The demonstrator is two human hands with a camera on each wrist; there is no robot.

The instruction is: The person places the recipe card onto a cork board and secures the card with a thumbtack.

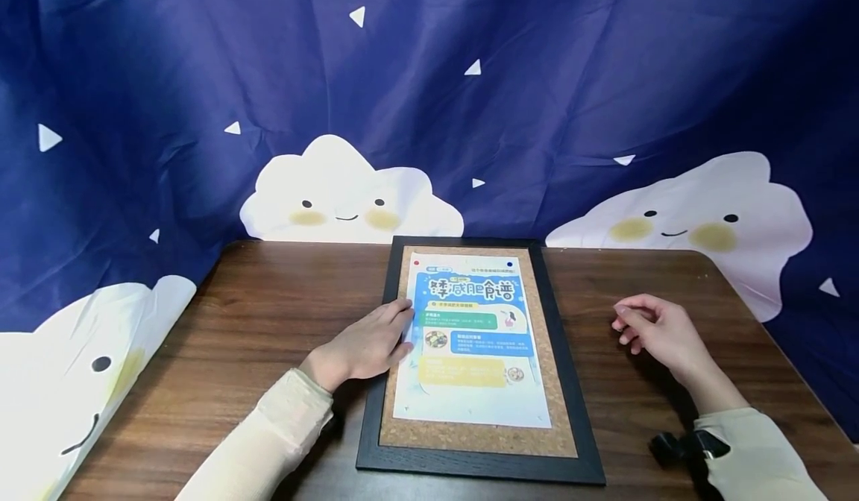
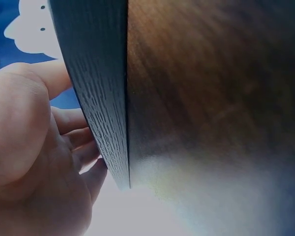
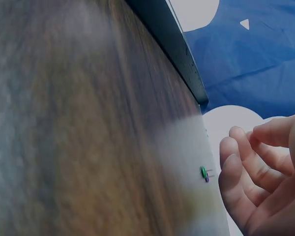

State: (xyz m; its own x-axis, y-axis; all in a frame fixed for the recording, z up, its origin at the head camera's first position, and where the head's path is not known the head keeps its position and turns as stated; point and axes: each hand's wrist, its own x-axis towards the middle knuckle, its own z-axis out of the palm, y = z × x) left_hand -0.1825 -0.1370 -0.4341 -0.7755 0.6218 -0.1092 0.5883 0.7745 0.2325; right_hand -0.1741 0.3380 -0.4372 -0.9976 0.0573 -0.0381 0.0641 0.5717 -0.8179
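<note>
A black-framed cork board (image 1: pixel 470 438) lies on the table with a printed poster (image 1: pixel 478 404) on it. A red pushpin (image 1: pixel 416 263) sits in the poster's upper left corner and a blue pushpin (image 1: pixel 510 265) in its upper right. Across the frame's left side, my left hand (image 1: pixel 365 341) rests with its fingertips on the poster's left edge. My right hand (image 1: pixel 661 333) hovers right of the board, fingers loosely bent, with nothing visible between them. A green pushpin (image 3: pixel 203 172) and a purple pushpin (image 3: pixel 207 179) lie on the table near that hand in the right wrist view.
The brown wooden table (image 1: pixel 282 285) reaches back to a dark blue curtain (image 1: pixel 403 76) printed with white clouds. A black strap device (image 1: pixel 687 447) is worn on the right wrist. The board's frame stands up slightly from the tabletop.
</note>
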